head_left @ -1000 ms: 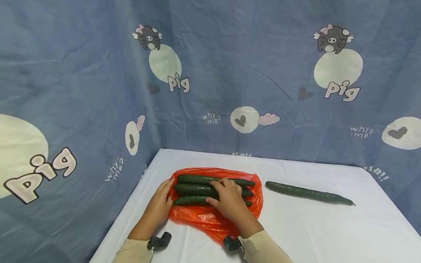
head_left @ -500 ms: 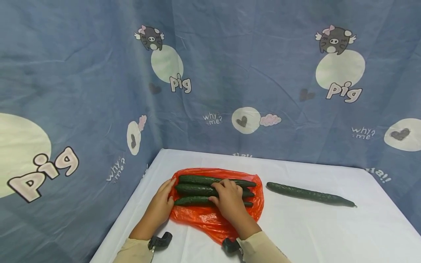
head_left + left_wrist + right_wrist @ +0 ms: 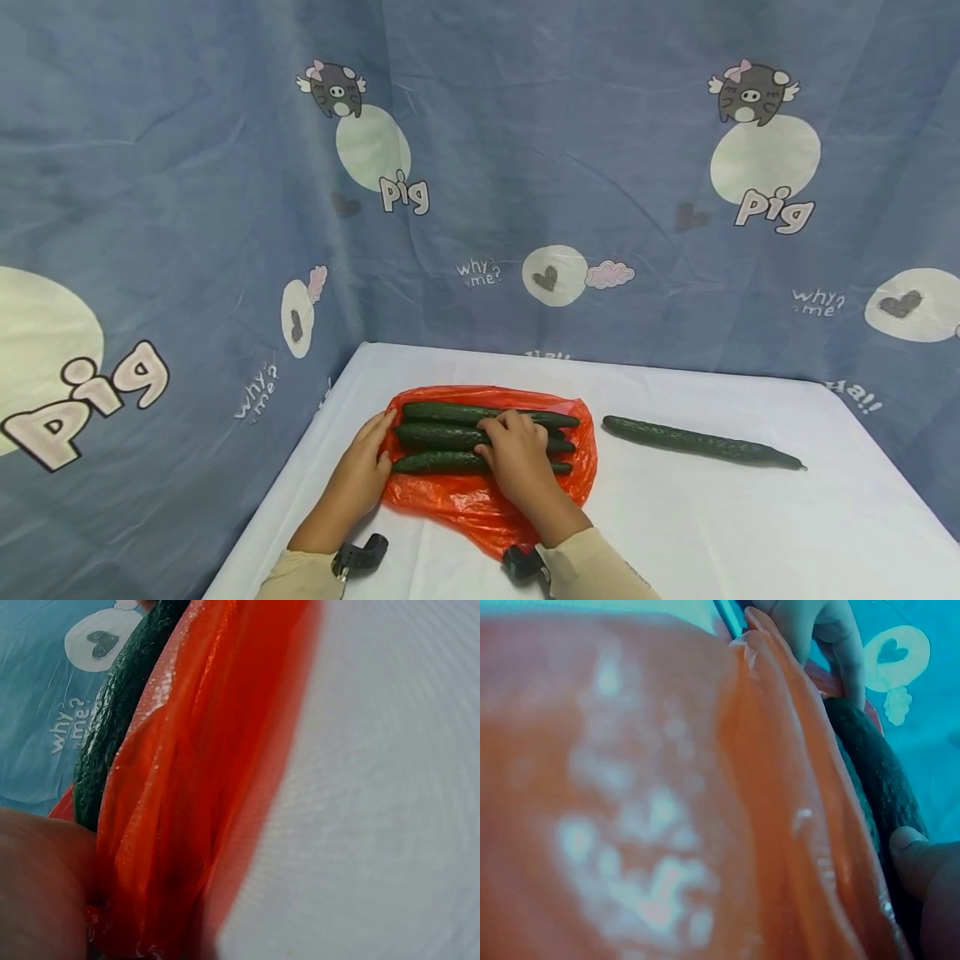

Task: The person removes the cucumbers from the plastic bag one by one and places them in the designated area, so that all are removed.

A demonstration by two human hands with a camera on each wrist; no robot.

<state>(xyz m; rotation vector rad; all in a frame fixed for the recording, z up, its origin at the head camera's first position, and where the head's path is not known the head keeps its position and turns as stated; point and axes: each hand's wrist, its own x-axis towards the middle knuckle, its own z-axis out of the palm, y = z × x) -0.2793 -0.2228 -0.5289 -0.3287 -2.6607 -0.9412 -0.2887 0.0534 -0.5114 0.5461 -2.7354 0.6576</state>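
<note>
In the head view, three cucumbers lie side by side on a red plastic bag (image 3: 465, 498). My right hand (image 3: 519, 457) grips the middle cucumber (image 3: 438, 435) from above, fingers bent over its far side and thumb on its near side. The thumb (image 3: 922, 859) shows on a dark cucumber (image 3: 881, 769) in the right wrist view. Beyond lies the far cucumber (image 3: 446, 413); the near cucumber (image 3: 438, 463) runs partly under my right hand. My left hand (image 3: 362, 468) rests at the bag's left edge beside the cucumber ends, fingers fairly straight, thumb apart from them.
A single cucumber (image 3: 701, 442) lies on the white tablecloth (image 3: 712, 525) to the right of the bag. Blue printed cloth (image 3: 480, 167) hangs behind and at the left of the table. A dark wrist device (image 3: 363, 552) sits by the left sleeve.
My right thumb has drawn in slightly toward its fingers, off the near cucumber and against the middle one. My left hand stays at the bag's left edge. The head view shifts a little.
</note>
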